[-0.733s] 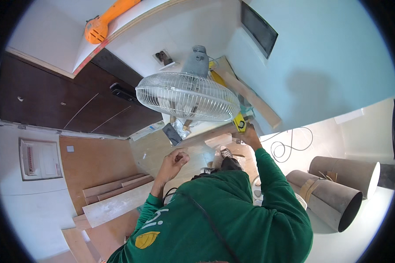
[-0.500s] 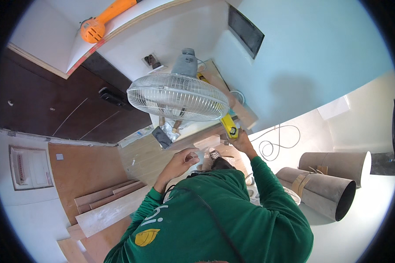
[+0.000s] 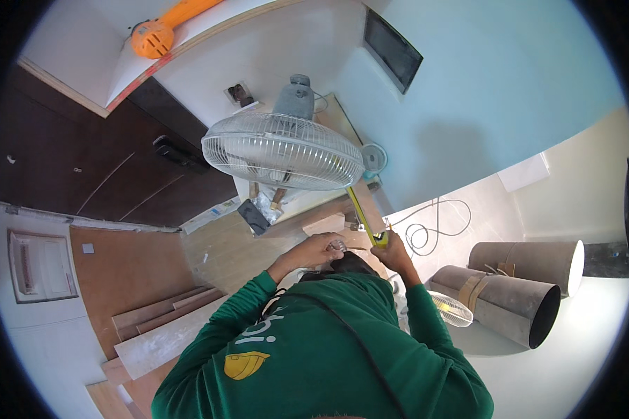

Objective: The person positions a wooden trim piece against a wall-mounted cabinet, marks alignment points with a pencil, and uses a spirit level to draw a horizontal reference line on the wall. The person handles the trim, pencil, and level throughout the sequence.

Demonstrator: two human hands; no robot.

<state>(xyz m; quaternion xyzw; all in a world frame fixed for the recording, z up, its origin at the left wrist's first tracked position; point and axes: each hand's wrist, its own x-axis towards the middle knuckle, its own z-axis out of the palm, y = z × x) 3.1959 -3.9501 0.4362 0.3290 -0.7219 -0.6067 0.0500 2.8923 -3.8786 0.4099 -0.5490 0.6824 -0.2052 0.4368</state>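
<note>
My right hand [image 3: 399, 255] grips a long yellow spirit level [image 3: 374, 230], whose far end runs up under the grille of a white cage fan [image 3: 279, 150]. My left hand [image 3: 311, 251] is just left of it, fingers curled, over my dark leg and shoe; I cannot make out whether it holds anything. Behind the level stands a worktop [image 3: 304, 207] with a dark phone [image 3: 254, 216] and brushes [image 3: 277, 198] on it, below the fan.
An orange power tool [image 3: 152, 38] rests on a high shelf. Grey rolls [image 3: 500, 311] and a smaller fan [image 3: 449, 309] stand at the right. Boards [image 3: 162, 328] lie at the left. A looped cable [image 3: 440, 235] lies on the floor beyond my right hand.
My right hand has drawn the yellow level down toward me, so more of its length shows below the fan. My left hand has moved rightward, closer to the right one.
</note>
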